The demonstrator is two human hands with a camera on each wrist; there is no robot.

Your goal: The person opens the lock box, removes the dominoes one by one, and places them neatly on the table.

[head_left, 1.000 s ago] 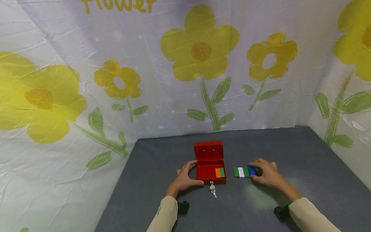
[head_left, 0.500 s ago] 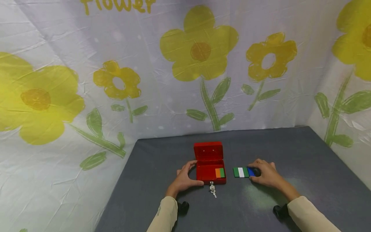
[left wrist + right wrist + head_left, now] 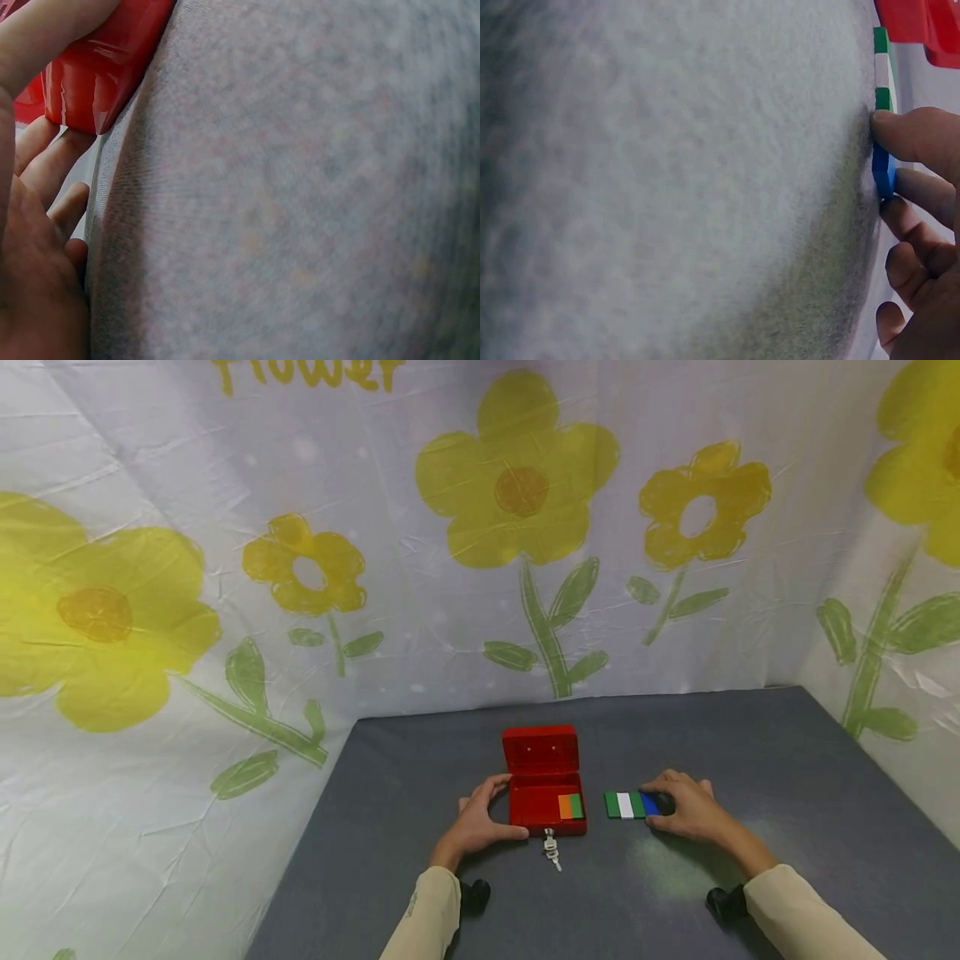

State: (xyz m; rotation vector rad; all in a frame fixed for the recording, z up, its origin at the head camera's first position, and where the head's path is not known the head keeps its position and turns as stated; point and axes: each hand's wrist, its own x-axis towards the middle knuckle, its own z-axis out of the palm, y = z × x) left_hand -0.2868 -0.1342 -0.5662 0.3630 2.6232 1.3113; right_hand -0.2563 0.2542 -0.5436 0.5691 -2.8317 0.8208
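A red cash box lies on the table with its lid raised, and two keys hang from the lock at its front. My left hand grips the box's left end, thumb at the front corner and fingers at the back. Inside, at the right, lie an orange flat block and a green one. Right of the box, a white flat block sits between two green ones. My right hand pinches a blue flat block at the right end of that row; its right part is hidden.
The grey table extends behind and beside the box. A white cloth backdrop with painted yellow flowers stands at the back and sides. Dark wrist devices sit at both cuffs.
My right hand has shifted very slightly left with the blue block, up against the green end of the row. The left hand and the cash box stay where they were.
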